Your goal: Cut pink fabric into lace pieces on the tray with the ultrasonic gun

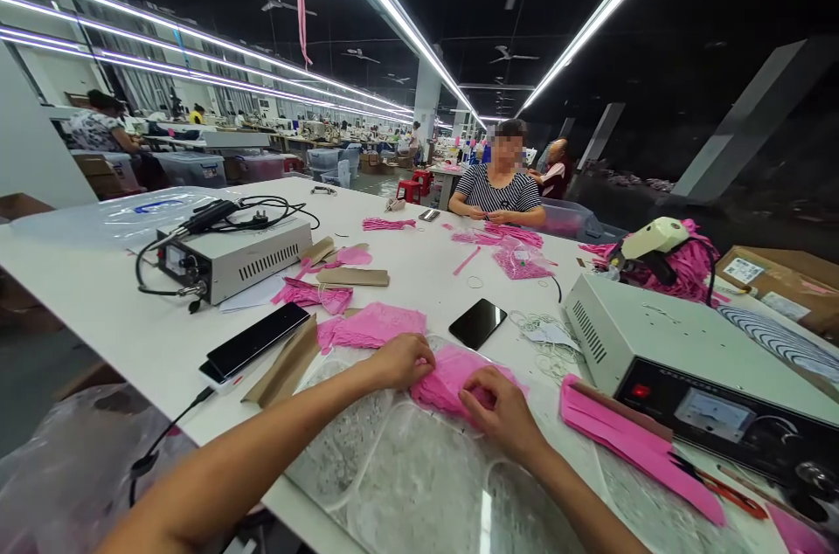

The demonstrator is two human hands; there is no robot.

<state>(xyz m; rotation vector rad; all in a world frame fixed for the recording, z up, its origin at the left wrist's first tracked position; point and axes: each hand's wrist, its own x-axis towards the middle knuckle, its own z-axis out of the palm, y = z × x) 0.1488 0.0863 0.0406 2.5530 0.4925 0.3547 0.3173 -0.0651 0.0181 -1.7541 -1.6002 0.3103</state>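
A pile of thin pink fabric pieces [452,375] lies in front of me on a clear plastic sheet [419,475]. My left hand [403,360] is at the pile's left edge, its fingers closed on the fabric. At the right side, my right hand [502,410] pinches the fabric between thumb and fingers. Just behind my left hand lies another stack of pink fabric [377,324]. A black phone [478,323] rests beyond the pile, with loose rubber bands [547,344] to its right.
A metal control box [229,252] stands at left, another [695,353] at right. Near the right one lie long pink strips [635,449] and orange-handled scissors [731,491]. A dark tablet-like device [259,340] lies at left. A person [498,187] in stripes handles pink pieces across the table.
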